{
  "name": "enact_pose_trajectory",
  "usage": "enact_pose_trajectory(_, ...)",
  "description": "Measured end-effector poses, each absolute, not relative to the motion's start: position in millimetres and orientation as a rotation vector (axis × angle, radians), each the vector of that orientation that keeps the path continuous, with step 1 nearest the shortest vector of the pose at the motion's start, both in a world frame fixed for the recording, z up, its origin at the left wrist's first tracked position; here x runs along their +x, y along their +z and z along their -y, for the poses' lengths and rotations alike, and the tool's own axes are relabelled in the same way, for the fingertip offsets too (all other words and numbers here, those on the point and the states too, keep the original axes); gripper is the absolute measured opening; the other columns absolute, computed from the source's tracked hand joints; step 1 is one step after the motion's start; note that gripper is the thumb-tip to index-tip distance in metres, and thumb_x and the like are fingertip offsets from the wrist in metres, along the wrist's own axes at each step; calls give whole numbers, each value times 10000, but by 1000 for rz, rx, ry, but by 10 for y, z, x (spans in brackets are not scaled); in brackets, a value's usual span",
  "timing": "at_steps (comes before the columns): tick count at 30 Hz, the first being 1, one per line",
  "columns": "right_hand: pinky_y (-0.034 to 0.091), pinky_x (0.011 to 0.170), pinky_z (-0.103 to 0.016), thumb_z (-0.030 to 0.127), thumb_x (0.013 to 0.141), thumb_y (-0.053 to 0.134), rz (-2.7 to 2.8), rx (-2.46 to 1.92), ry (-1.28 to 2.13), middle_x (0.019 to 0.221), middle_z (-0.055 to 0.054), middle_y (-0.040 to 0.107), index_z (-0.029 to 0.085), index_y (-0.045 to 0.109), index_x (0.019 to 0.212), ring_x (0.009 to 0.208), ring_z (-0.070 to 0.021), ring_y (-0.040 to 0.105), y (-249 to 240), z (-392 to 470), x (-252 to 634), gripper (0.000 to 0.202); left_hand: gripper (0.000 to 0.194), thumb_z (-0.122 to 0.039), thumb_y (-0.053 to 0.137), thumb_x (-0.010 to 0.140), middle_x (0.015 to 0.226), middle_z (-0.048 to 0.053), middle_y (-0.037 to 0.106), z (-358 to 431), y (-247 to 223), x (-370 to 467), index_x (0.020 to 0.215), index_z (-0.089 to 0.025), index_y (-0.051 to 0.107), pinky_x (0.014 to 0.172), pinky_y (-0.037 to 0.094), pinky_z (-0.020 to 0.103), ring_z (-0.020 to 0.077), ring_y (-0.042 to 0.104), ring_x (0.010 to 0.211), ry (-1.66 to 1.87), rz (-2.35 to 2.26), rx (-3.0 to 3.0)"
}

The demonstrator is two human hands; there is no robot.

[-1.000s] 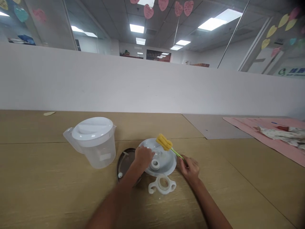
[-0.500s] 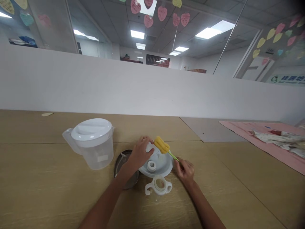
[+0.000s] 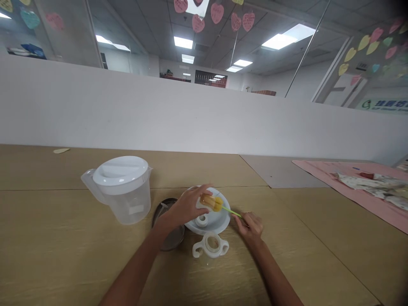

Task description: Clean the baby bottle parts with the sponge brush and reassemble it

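My left hand (image 3: 190, 204) is closed around a small clear bottle (image 3: 207, 200), tilted on its side above a white bowl (image 3: 225, 223). My right hand (image 3: 250, 226) grips the thin green handle of a yellow sponge bottle brush (image 3: 218, 204). The sponge sits mostly inside the bottle, its near end showing at the mouth. A white ring (image 3: 202, 220) lies in the bowl. Just in front of the bowl is a white two-handled bottle holder (image 3: 211, 245) with a round opening. A dark round metal tray (image 3: 174, 240) is partly hidden under my left forearm.
A clear plastic pitcher (image 3: 132, 208) with a white lid stands at the left. On the right, a pink cloth (image 3: 314, 170) carries crumpled patterned fabric (image 3: 366, 183). A low white wall (image 3: 191, 123) runs behind the wooden table (image 3: 302, 255).
The yellow sponge has moved left from outside the bottle into it. My right hand still holds the green handle, and my left hand keeps the bottle over the bowl.
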State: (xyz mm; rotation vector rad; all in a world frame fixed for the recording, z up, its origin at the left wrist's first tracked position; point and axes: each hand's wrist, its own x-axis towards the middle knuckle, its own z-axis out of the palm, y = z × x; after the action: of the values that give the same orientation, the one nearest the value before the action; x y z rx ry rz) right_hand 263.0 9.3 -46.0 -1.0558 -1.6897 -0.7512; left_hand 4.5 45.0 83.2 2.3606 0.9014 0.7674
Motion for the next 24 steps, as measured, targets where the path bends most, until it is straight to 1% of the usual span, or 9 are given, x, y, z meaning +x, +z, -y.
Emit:
enact_pose_trajectory(3, 299, 449, -241, 249, 809, 632, 1665, -1033, -701, 445, 37, 419, 175, 523, 584, 418, -88, 370, -453, -92, 2605, 261, 640, -280, 662, 723, 1207, 1, 604, -511, 883, -56, 1310, -294, 406, 1009, 373, 329, 198, 531, 1133, 878, -940, 2337)
enact_pose_trajectory(7, 285, 434, -236, 221, 782, 660, 1604, -999, -632, 449, 50, 387, 164, 531, 617, 416, -83, 340, -458, -91, 2574, 216, 636, -303, 670, 720, 1251, 12, 583, -541, 938, -150, 1304, -282, 420, 1019, 367, 344, 209, 516, 1165, 836, -930, 2361)
enact_pose_trajectory(13, 305, 437, -234, 231, 779, 657, 1619, -1000, -590, 457, 48, 390, 173, 500, 582, 422, -84, 355, -449, -78, 2543, 259, 604, -307, 663, 732, 1282, -9, 562, -481, 970, -148, 1291, -305, 436, 1022, 363, 324, 201, 508, 1181, 855, -914, 2382)
enact_pose_trajectory(18, 294, 412, -224, 260, 795, 637, 1558, -1028, -542, 448, 49, 395, 165, 518, 587, 404, -77, 341, -451, -85, 2521, 257, 564, -287, 654, 737, 1280, -7, 563, -523, 887, -129, 1267, -296, 462, 1018, 368, 334, 200, 517, 1168, 827, -909, 2369)
enact_pose_trajectory(21, 306, 420, -224, 272, 806, 621, 1622, -1065, -523, 444, 43, 405, 169, 497, 545, 405, -76, 348, -459, -92, 2514, 307, 551, -249, 650, 732, 1271, -13, 569, -522, 875, -129, 1252, -299, 478, 1003, 383, 316, 189, 526, 1156, 827, -892, 2372)
enact_pose_trajectory(24, 314, 430, -225, 263, 787, 644, 1639, -1019, -529, 443, 41, 410, 174, 477, 531, 415, -79, 362, -461, -80, 2477, 318, 535, -249, 653, 725, 1245, -13, 588, -492, 895, -113, 1235, -294, 497, 981, 406, 306, 186, 543, 1132, 822, -895, 2359)
